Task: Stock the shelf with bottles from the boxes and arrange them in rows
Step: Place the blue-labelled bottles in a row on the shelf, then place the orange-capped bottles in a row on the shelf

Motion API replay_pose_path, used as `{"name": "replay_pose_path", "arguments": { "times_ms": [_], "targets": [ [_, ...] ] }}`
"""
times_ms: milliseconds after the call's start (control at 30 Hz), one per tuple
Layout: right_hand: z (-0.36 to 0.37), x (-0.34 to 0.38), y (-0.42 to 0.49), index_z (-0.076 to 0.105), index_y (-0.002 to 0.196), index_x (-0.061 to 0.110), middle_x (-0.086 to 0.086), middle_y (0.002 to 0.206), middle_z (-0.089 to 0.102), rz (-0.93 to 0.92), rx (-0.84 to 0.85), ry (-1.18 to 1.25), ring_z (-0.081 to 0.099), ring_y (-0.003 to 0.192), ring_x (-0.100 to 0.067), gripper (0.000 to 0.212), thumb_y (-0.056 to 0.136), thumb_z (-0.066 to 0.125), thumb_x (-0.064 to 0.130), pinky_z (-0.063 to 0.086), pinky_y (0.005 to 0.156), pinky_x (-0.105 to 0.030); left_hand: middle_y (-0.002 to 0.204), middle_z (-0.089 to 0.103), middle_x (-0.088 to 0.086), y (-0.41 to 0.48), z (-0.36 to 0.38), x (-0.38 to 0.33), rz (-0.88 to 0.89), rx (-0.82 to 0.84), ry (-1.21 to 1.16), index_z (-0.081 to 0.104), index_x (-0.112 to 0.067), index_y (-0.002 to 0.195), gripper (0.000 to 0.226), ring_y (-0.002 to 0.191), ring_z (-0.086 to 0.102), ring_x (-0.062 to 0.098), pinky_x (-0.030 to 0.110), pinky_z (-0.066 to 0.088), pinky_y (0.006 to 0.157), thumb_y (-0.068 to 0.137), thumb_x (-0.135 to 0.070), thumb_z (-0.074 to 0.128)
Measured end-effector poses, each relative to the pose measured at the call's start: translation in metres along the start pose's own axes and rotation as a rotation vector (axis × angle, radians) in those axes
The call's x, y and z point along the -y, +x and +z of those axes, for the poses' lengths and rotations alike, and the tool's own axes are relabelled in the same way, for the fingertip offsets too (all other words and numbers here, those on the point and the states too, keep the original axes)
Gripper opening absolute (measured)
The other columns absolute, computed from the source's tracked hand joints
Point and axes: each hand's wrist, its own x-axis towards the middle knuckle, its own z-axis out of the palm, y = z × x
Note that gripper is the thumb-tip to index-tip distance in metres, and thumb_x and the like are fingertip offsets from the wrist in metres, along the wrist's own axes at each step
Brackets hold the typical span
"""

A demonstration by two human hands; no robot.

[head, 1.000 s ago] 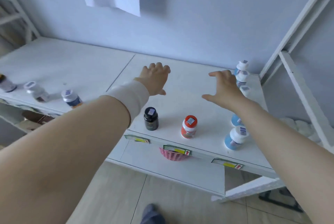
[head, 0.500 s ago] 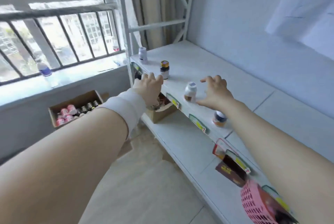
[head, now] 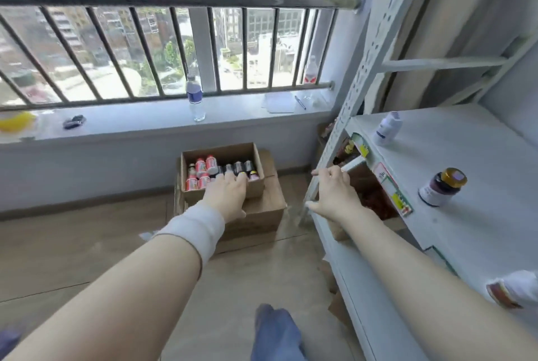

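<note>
An open cardboard box (head: pixel 259 189) on the floor under the window holds several bottles (head: pixel 203 168), red-capped at the left and dark ones at the right. It rests on a larger closed box (head: pixel 262 215). My left hand (head: pixel 227 194), with a white wrist band, stretches toward the box, fingers apart over its near edge, holding nothing. My right hand (head: pixel 334 194) is spread empty in front of the white shelf's (head: pixel 471 215) corner post. On the shelf stand a white bottle (head: pixel 387 128) and a dark bottle with a gold cap (head: pixel 442 186); a white, red-labelled bottle (head: pixel 515 288) shows at the right edge.
The shelf's perforated post (head: pixel 361 93) rises between the hands and the shelf. A lower shelf level holds an open box of goods (head: pixel 372 194). On the window sill (head: pixel 139 125) stand a water bottle (head: pixel 195 98), papers and a pen. My leg (head: pixel 276 331) is below.
My view has swung left from the shelf to the window and the boxes on the floor. Both hands left the shelf top and now reach down toward the open box, still empty.
</note>
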Motion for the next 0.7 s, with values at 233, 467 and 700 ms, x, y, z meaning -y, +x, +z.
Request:
{"name": "replay_pose_path", "arguments": {
  "times_ms": [233, 467, 700],
  "targets": [
    [0.035, 0.055, 0.121, 0.031, 0.134, 0.018, -0.010, 0.137, 0.030, -0.087, 0.168, -0.035, 0.029, 0.128, -0.029, 0.067, 0.080, 0.066, 0.037, 0.037, 0.104, -0.040, 0.143, 0.031, 0.014, 0.077, 0.019, 0.074, -0.259, 0.113, -0.211, 0.014, -0.007, 0.146, 0.092, 0.132, 0.035, 0.032, 0.044, 0.040, 0.100, 0.080, -0.040, 0.069],
    [0.080, 0.127, 0.232, 0.031, 0.133, 0.019, -0.009, 0.137, 0.032, -0.144, 0.302, -0.050, 0.030, 0.128, -0.027, 0.066, 0.080, 0.065, 0.038, 0.042, 0.099, -0.040, 0.134, 0.040, 0.014, 0.146, 0.045, 0.158, -0.404, 0.228, -0.363, 0.028, -0.008, 0.137, 0.076, 0.125, 0.041, 0.031, 0.042, 0.042, 0.099, 0.081, -0.038, 0.069],
    [0.143, 0.180, 0.323, 0.032, 0.133, 0.017, -0.009, 0.137, 0.033, -0.060, 0.430, -0.049, 0.030, 0.130, -0.028, 0.067, 0.080, 0.066, 0.038, 0.039, 0.101, -0.040, 0.133, 0.043, 0.012, 0.239, 0.076, 0.226, -0.415, 0.287, -0.451, 0.032, -0.013, 0.133, 0.069, 0.124, 0.043, 0.028, 0.039, 0.043, 0.098, 0.081, -0.037, 0.069]
  ]
}}
